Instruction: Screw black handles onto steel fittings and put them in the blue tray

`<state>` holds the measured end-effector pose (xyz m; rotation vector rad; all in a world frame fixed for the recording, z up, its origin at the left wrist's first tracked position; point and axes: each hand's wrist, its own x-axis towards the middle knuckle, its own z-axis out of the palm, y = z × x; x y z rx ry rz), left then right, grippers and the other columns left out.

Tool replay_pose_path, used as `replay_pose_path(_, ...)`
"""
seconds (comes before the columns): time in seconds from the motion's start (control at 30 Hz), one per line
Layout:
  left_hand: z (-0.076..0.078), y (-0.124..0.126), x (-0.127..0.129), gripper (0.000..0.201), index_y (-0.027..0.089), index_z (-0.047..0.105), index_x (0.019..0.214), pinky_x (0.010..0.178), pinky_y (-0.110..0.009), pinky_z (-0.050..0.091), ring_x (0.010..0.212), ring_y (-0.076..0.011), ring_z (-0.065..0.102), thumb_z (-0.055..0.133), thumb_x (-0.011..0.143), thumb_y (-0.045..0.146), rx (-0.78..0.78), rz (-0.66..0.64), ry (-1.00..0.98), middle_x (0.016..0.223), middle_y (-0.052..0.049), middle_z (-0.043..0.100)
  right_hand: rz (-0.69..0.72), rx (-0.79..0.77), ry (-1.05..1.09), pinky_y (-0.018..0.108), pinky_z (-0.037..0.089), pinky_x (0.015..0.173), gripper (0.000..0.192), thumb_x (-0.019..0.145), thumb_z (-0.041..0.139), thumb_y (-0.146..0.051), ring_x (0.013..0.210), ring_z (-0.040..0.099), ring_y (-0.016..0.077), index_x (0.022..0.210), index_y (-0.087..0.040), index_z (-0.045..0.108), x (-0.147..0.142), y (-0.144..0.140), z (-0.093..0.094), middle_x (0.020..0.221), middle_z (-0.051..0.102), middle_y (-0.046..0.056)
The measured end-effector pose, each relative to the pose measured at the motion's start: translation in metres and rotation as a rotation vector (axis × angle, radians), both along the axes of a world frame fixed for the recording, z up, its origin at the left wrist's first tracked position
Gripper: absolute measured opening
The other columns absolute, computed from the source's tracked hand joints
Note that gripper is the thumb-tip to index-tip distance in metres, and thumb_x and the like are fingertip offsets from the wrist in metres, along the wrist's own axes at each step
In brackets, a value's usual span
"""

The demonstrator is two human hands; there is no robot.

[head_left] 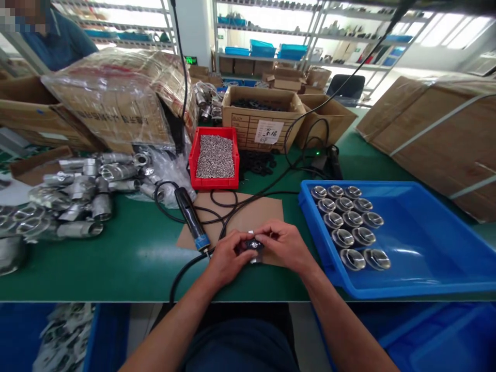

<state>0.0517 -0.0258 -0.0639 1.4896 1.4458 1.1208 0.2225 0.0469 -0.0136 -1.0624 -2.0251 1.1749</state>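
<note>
Both hands meet over a cardboard sheet (271,209) near the table's front edge. Between them is a small black part (254,244) with a shiny metal centre; bright metal shows above and below it. My left hand (231,257) is closed on its left side, thumb and fingers pinching it. From the right, my right hand (284,244) touches its upper edge with fingertips pressed together. What lies beneath the black part is mostly hidden. Just left of my left hand rests a black electric screwdriver (190,217) with a blue collar, its tip pointing toward me.
A red bin (215,183) of small metal pieces stands ahead. At right, a blue tray (434,232) holds rows of round metal parts (352,219). Metal pipe fittings (83,186) pile up at left. Cables (248,200) cross the table; cardboard boxes (263,116) line the back. A person (65,39) is at far left.
</note>
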Motion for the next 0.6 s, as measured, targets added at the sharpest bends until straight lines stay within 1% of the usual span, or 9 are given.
replay_pose_path(0.07,0.000,0.000,0.000,0.031,0.022,0.068,0.109,0.070,-0.025,0.043,0.075,-0.0129,0.054,0.073,0.078,0.023,0.002,-0.003,-0.004,0.084,0.001,0.058,0.019,-0.008,0.007,0.029,0.048,0.073,0.008,0.080,0.067,-0.022,0.079,0.064,0.0172,0.082,-0.022,0.075,0.000,-0.002,-0.004,0.084,0.070,0.003)
replay_pose_path(0.1,0.001,0.000,0.000,0.032,0.022,0.068,0.110,0.069,-0.024,0.043,0.074,-0.0128,0.053,0.073,0.078,0.023,0.001,-0.002,-0.007,0.084,0.001,0.057,0.014,-0.049,0.015,0.029,0.048,0.073,0.007,0.078,0.068,-0.023,0.079,0.064,0.0173,0.081,-0.022,0.075,-0.001,-0.002,-0.005,0.084,0.070,0.003)
replay_pose_path(0.2,0.001,0.000,0.000,0.033,0.021,0.068,0.110,0.068,-0.024,0.042,0.074,-0.0125,0.053,0.073,0.078,0.023,-0.005,0.003,-0.024,0.084,0.001,0.058,-0.053,-0.252,0.038,0.029,0.049,0.067,0.008,0.074,0.070,-0.027,0.071,0.063,0.0170,0.076,-0.019,0.070,-0.005,-0.002,-0.010,0.077,0.071,0.003)
replay_pose_path(0.27,0.000,0.000,0.001,0.032,0.020,0.068,0.108,0.067,-0.024,0.042,0.073,-0.0121,0.053,0.074,0.077,0.022,-0.009,0.007,-0.038,0.084,0.001,0.057,-0.097,-0.352,0.045,0.028,0.047,0.062,0.013,0.071,0.071,-0.029,0.065,0.061,0.0159,0.074,-0.017,0.069,-0.008,-0.002,-0.011,0.072,0.070,0.002)
replay_pose_path(0.43,0.000,0.000,0.000,0.030,0.022,0.069,0.106,0.066,-0.023,0.042,0.069,-0.0109,0.051,0.076,0.076,0.023,-0.002,0.010,-0.042,0.079,0.003,0.055,-0.167,-0.472,0.100,0.026,0.044,0.058,0.022,0.064,0.075,-0.035,0.059,0.057,0.0135,0.069,-0.016,0.066,-0.014,-0.002,-0.012,0.066,0.066,0.001)
replay_pose_path(0.6,-0.001,0.001,0.000,0.030,0.021,0.070,0.105,0.066,-0.023,0.042,0.069,-0.0116,0.051,0.077,0.076,0.022,-0.003,0.015,-0.033,0.080,0.002,0.056,-0.252,-0.600,0.160,0.023,0.036,0.048,0.030,0.062,0.078,-0.041,0.048,0.046,0.0089,0.064,-0.016,0.060,-0.019,-0.004,-0.011,0.054,0.057,-0.004)
